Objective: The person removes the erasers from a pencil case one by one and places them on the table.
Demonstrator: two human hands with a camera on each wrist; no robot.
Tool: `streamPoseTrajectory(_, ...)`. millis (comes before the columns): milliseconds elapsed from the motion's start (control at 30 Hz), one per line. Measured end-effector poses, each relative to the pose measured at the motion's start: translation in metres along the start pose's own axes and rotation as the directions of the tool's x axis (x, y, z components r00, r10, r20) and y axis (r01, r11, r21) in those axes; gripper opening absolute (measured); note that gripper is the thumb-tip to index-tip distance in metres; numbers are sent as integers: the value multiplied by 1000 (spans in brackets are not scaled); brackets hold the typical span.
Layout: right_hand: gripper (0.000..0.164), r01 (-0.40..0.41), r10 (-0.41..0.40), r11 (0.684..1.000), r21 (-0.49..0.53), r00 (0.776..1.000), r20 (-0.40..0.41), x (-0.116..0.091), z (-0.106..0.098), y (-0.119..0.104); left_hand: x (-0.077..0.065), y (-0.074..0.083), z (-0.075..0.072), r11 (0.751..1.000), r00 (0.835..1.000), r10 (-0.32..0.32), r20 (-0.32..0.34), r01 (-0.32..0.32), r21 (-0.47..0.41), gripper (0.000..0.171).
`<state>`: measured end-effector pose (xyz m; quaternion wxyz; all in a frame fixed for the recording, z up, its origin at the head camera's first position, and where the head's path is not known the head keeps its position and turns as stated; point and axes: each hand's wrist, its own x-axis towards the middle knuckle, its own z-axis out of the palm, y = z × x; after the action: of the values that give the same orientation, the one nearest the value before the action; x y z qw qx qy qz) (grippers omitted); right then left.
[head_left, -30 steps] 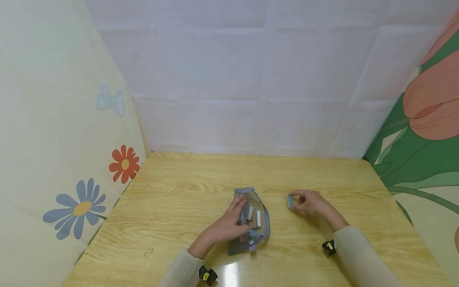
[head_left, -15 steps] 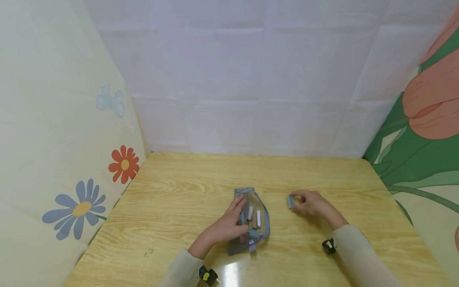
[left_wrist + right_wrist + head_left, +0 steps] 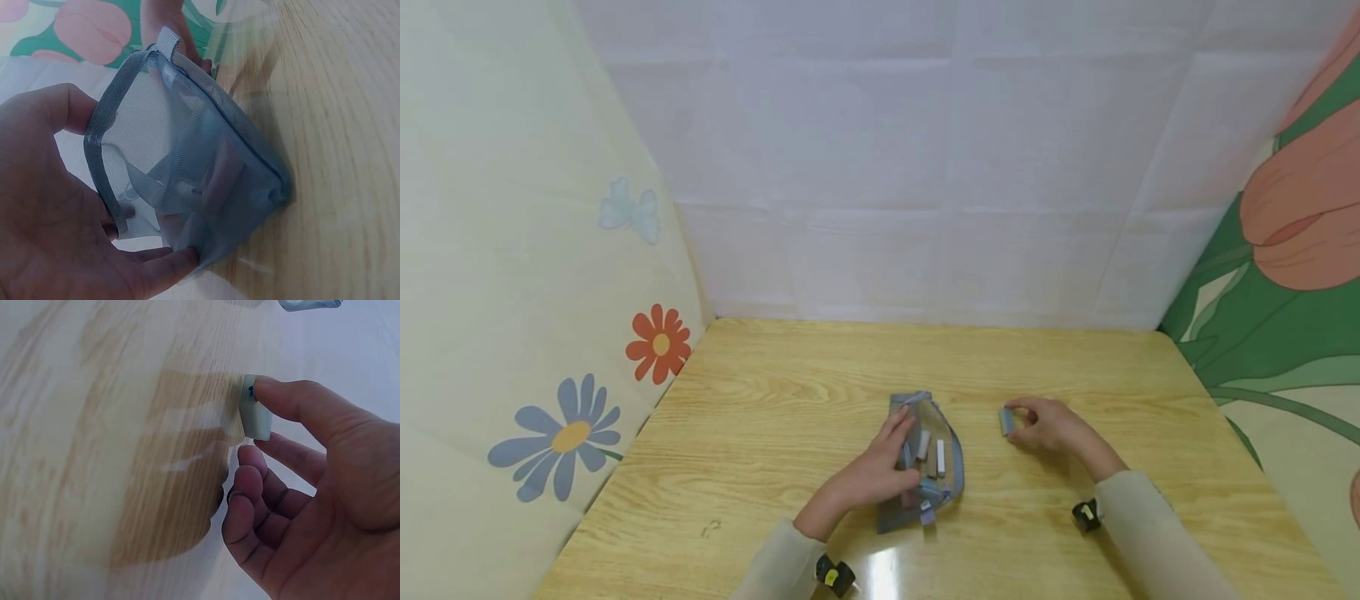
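A grey-blue mesh zip pouch (image 3: 957, 467) lies open on the table, with several small bar-shaped blocks inside, among them a white block (image 3: 941, 458). My left hand (image 3: 880, 471) grips the pouch's left side. In the left wrist view, the thumb and fingers (image 3: 169, 265) are spread along its mesh and rim. To the right of the pouch, my right hand (image 3: 1051, 425) pinches a small pale blue-green block (image 3: 255, 415) by its ends, between thumb and a finger. A dark mark shows near one end of this block. The right hand's other fingers are curled beneath, apart from it.
The wood-grain table (image 3: 790, 375) extends around both hands. A white cloth (image 3: 850, 167) hangs behind it, with flower-patterned sheets at left and right. A small fabric tab (image 3: 928, 513) sticks out at the pouch's near end.
The pale blue-green block has turned slightly between the right fingertips, its visible face now greyer. Both hands and the pouch stay in place.
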<state>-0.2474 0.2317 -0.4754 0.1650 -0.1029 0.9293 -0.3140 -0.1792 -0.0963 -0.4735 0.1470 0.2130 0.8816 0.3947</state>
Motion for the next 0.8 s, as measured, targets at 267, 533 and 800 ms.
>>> streamPoseTrajectory(267,61,14,-14,1000,-6,1000,-6,-2,-2,-1,0,1,-1,1000,1000,0,0,0,-5,95)
streamPoseTrajectory(533,60,19,-19,1000,-6,1000,-10,-3,-2,-1,-1,1,0,1000,1000,-2,4,2,0,95)
streamPoseTrajectory(800,59,56,-56,998,-22,998,-15,-6,-2,-7,0,0,1,1000,1000,2,0,-2,3,94)
